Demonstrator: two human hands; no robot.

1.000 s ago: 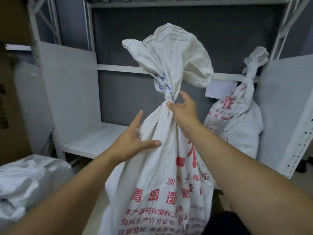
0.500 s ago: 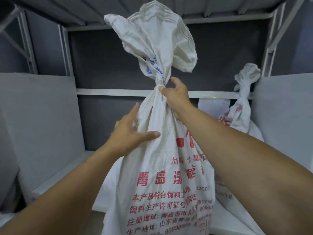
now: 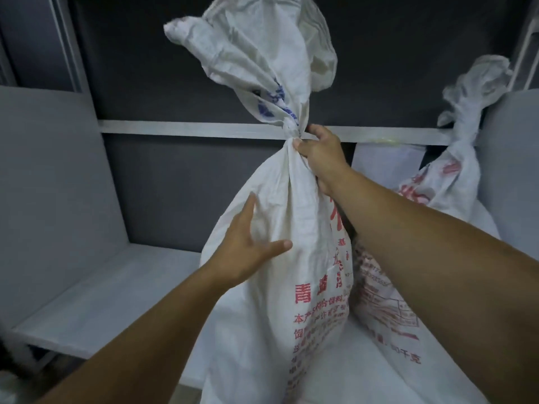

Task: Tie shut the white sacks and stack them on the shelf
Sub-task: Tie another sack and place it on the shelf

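A tall white sack (image 3: 271, 301) with red printed characters stands upright in the middle of the view, its neck knotted and the loose top flaring above. My right hand (image 3: 323, 157) grips the sack's neck just under the knot. My left hand (image 3: 248, 252) lies flat against the sack's left side, fingers spread. The sack's bottom is at the front edge of the white shelf board (image 3: 96, 301); whether it rests on it is hidden. A second tied white sack (image 3: 440, 182) leans in the shelf's right corner behind my right forearm.
The shelf bay has a grey side panel (image 3: 49, 185) on the left, a light panel (image 3: 510, 170) on the right, a dark back wall and a white crossbar (image 3: 189, 129) behind the knot. Bare shelf board lies left of the held sack.
The view has closed in on the shelf bay. The sack has moved forward toward the shelf, beside the second sack. Both hands keep the same hold.
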